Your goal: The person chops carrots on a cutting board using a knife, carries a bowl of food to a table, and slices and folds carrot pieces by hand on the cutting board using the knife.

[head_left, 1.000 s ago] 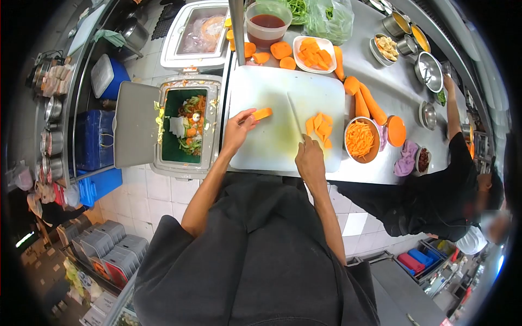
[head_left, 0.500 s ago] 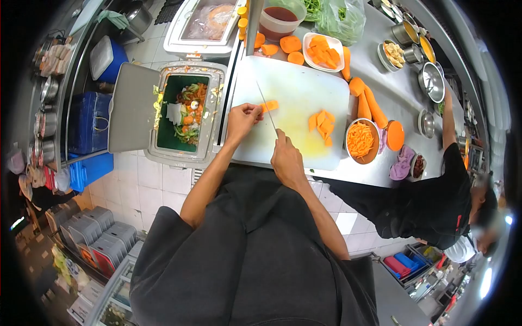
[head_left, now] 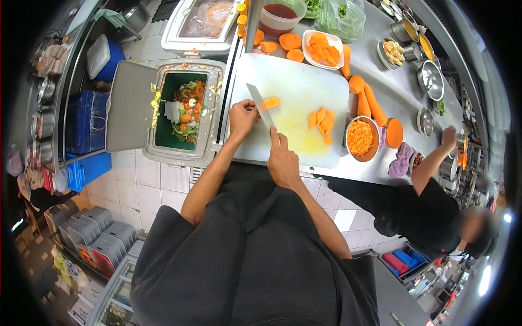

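Note:
My right hand (head_left: pixel 283 163) is wrapped round the handle of a knife (head_left: pixel 260 104), whose broad blade tilts over the white cutting board (head_left: pixel 293 73). My left hand (head_left: pixel 243 118) has its fingers curled together at the blade's left side; whatever lies between the fingertips is hidden. Just across the blade lies a small carrot piece (head_left: pixel 271 102). Farther right on the board rests a loose pile of flat carrot slices (head_left: pixel 323 123). Beyond the board's right edge stands a bowl of carrot strips (head_left: pixel 360 139).
A white tub of carrot chunks (head_left: pixel 323 49), whole peeled carrots (head_left: pixel 372 106) and a bag of greens (head_left: pixel 342 22) border the board. On the left stands an open scrap bin (head_left: pixel 216 103). At the right, a co-worker (head_left: pixel 418 209) reaches over the counter among metal bowls.
The knife has turned to show more of its flat side, its tip shifting left and down. My right hand has moved slightly left. The co-worker's arm has drawn back.

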A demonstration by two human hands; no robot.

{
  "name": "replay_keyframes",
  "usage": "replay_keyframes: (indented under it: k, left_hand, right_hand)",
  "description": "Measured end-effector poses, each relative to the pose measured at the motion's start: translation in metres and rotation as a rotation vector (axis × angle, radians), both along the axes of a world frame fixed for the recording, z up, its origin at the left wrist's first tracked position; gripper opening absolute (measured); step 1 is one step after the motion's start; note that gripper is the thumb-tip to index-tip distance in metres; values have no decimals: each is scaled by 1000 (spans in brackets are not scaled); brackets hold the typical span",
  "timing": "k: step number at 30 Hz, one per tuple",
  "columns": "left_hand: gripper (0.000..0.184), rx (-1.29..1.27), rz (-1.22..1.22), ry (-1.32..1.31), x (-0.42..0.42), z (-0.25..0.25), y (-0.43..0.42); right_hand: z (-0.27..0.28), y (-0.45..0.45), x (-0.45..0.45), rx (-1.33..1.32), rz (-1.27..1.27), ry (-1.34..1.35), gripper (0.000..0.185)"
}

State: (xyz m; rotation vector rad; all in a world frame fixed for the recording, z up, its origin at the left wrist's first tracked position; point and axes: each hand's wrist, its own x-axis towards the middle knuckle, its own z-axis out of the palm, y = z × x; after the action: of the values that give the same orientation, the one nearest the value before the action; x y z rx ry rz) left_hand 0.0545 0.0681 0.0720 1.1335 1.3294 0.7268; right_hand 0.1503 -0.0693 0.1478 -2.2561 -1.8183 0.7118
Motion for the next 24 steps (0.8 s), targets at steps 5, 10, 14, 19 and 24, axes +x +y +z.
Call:
replay_keyframes:
  k: [5, 10, 14, 19, 24]
  left_hand:
    - [18, 47, 10, 11, 2, -3, 1]
    - [15, 66, 23, 63, 4, -15, 3]
    - [14, 31, 49, 17, 8, -5, 2]
    - [12, 8, 31, 7, 7, -2, 3]
    - [13, 1, 33, 17, 7, -4, 3]
  right_hand:
    - [2, -1, 1, 5, -6, -5, 61]
    - [3, -3, 3, 33, 0, -10, 60]
    - [6, -3, 6, 29, -19, -3, 59]
    - [2, -2, 7, 32, -17, -16, 58]
    - [2, -2, 8, 33, -19, -1, 58]
